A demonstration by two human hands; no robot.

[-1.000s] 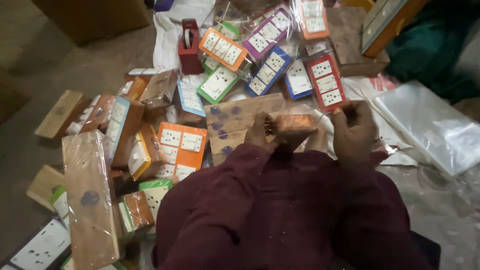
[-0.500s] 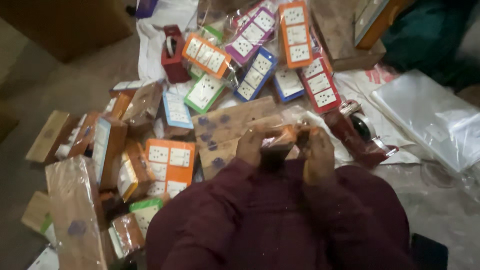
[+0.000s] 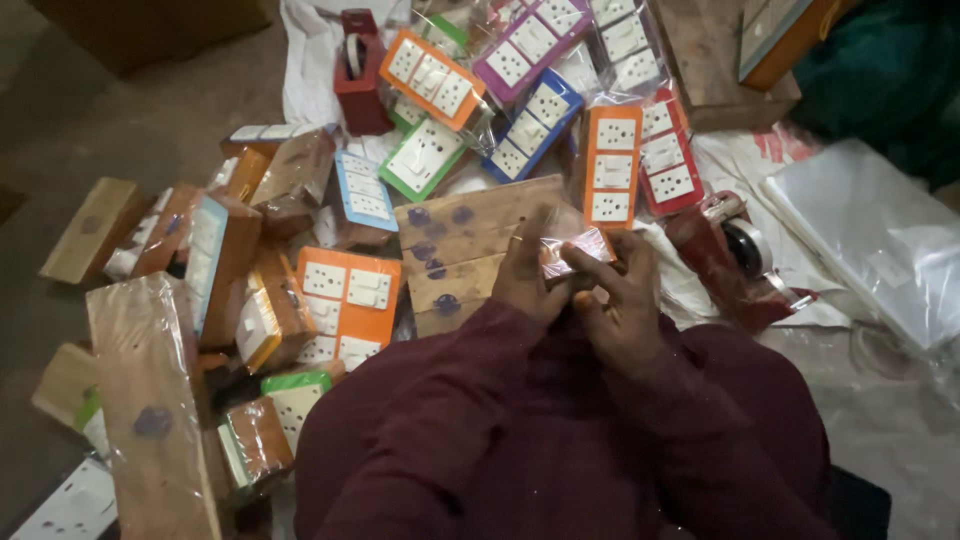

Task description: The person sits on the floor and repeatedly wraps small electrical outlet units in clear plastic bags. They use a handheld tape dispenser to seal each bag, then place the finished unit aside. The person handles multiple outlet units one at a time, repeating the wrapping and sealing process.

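Both of my hands meet just in front of my chest, above my maroon sleeves. My left hand (image 3: 525, 275) and my right hand (image 3: 622, 300) together grip a small orange board wrapped in clear plastic (image 3: 572, 245). The fingers of both hands curl around its edges, hiding most of it. Right behind it lies a bare wooden board with blue marks (image 3: 470, 225). An orange switch board in a plastic bag (image 3: 612, 165) lies just beyond my right hand.
Several coloured switch boards in plastic bags lie in a heap ahead; one of them is a purple board (image 3: 535, 45). Wooden boxes (image 3: 95, 230) crowd the left. A red tape dispenser (image 3: 735, 260) sits at the right, another red dispenser (image 3: 358, 80) at the back. Clear plastic bags (image 3: 880, 230) lie far right.
My hands have come closer together and nearer to my chest, still holding the wrapped orange board. The view has tilted slightly, so the heap sits lower in the picture.
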